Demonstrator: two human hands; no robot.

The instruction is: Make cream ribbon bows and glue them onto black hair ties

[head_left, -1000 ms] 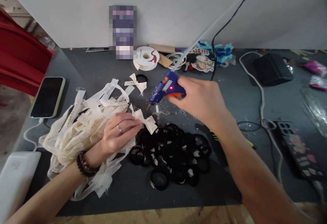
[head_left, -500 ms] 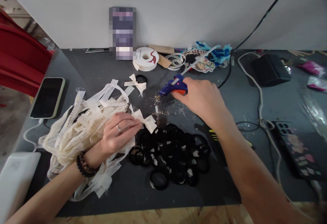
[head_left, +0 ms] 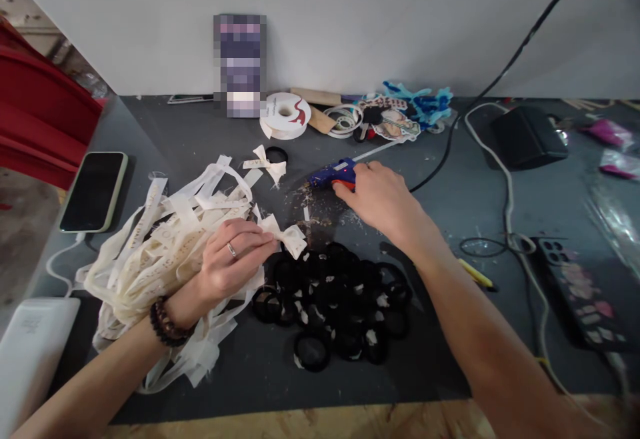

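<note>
Between the thumb and fingers of my left hand point(head_left: 239, 255) is a cream ribbon bow point(head_left: 289, 237), held above the near edge of a heap of black hair ties point(head_left: 335, 299). My right hand point(head_left: 385, 202) is wrapped round the handle of a blue glue gun point(head_left: 333, 173), whose nozzle points left over bits of dried glue. A clear glue stick point(head_left: 377, 151) sticks out of the gun's back. Under and beside my left wrist lies a pile of cream printed ribbon strips point(head_left: 165, 259). A finished-looking bow point(head_left: 267, 164) with a black hair tie rests farther back.
A ribbon spool point(head_left: 285, 116) stands near the wall, beside a phone with a blurred screen point(head_left: 240, 65). Another phone point(head_left: 94, 192) and a white power bank point(head_left: 37, 352) lie at left. At right are a black box point(head_left: 529, 137), cables and a patterned-case phone point(head_left: 585, 292).
My right hand has moved a little left and lowered the glue gun, its glue stick now lying flatter. My left hand stays with the bow in nearly the same place.
</note>
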